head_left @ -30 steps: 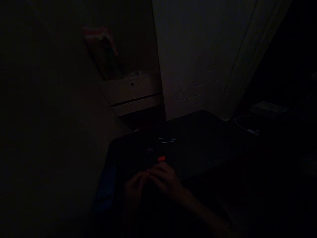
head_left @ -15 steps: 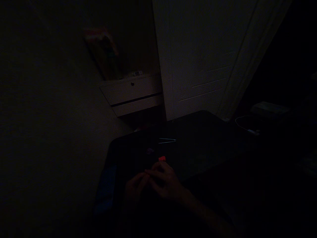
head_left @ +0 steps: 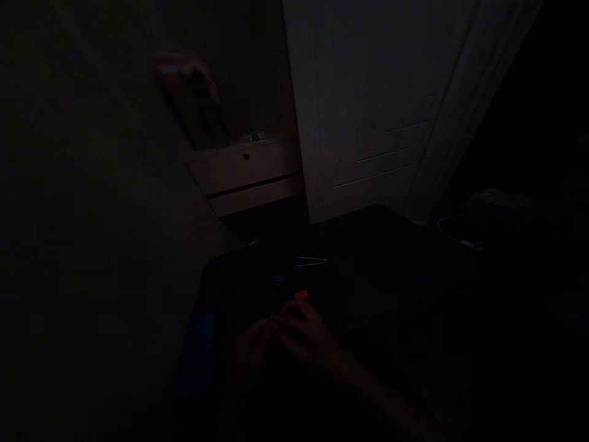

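Observation:
The scene is very dark. Over the near part of a dark table [head_left: 359, 264], my left hand [head_left: 251, 348] and my right hand [head_left: 310, 336] meet at the fingertips, both closed in a pinch. A small reddish bit seems to show between them, too dim to name. Just beyond my right hand's knuckles lies a small bright orange-red piece [head_left: 301, 295]. A dim purplish lump [head_left: 278, 281] rests farther off to its left. Past both, a thin V-shaped metal tool, like tweezers [head_left: 311, 262], lies with its point to the right.
A blue flat object [head_left: 197, 350] lies at the table's left edge. Behind the table stand a drawer unit [head_left: 248, 169] and a pale panelled door [head_left: 368, 110]. At the right are a white cable [head_left: 448, 232] and a pale box [head_left: 501, 201]. A wall runs along the left.
My fingers have shifted slightly around their meeting point, and the reddish bit there is less exposed than a second ago. The things on the table have stayed in place.

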The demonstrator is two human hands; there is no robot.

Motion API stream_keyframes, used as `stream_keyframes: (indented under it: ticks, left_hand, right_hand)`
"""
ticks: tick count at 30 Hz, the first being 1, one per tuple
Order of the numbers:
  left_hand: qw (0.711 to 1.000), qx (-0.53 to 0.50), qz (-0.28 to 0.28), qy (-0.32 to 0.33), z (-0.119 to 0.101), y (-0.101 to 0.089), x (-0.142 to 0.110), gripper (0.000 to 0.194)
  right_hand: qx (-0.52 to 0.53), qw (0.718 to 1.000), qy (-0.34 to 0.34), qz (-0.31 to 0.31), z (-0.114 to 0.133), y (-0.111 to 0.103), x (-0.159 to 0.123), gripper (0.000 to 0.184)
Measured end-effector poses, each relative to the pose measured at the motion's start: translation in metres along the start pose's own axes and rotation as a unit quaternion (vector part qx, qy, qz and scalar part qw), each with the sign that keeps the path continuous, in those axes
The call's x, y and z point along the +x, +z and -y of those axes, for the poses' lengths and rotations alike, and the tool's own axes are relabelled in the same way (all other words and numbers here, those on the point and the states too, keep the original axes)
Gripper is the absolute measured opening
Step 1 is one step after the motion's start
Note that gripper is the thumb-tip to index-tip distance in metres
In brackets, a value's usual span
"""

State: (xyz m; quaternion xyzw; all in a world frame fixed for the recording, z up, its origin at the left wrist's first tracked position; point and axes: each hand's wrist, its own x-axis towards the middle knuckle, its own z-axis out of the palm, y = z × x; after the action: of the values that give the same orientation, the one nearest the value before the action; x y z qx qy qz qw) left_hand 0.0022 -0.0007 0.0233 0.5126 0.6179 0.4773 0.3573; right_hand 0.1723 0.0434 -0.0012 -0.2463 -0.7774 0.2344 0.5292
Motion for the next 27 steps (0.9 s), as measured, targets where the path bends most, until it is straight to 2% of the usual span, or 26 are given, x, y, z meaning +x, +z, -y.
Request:
stream_keyframes:
  ticks: [7,11,18,24,27]
  left_hand:
    - [1.0,0.021,0.017,0.012,-0.0005,-0.0006,-0.002,0.045]
    - [1.0,0.015,-0.005,0.006,-0.0042,0.0013,-0.0021,0.046]
    - [0.999,-0.025,-0.026,-0.008,-0.0066,0.0083,-0.0013,0.033]
    - [1.0,0.002,-0.025,0.002,-0.0021,0.0033,-0.0011,0.033]
    - [1.0,-0.004,-0.008,-0.005,-0.0028,0.0011,-0.0012,0.035]
  right_hand:
    - [-0.016,1.0,-0.004,-0.008,-0.0015,-0.0005,0.0019,0.024]
    - [-0.029,1.0,-0.006,-0.004,-0.0023,-0.002,0.0014,0.022]
    - [-0.07,0.996,-0.044,0.035,-0.0033,-0.0041,0.0001,0.023]
    - [-0.044,0.998,-0.035,0.019,-0.0026,-0.004,0.0001,0.03]
    - [-0.044,0.998,-0.042,0.012,-0.0031,-0.0033,-0.0004,0.028]
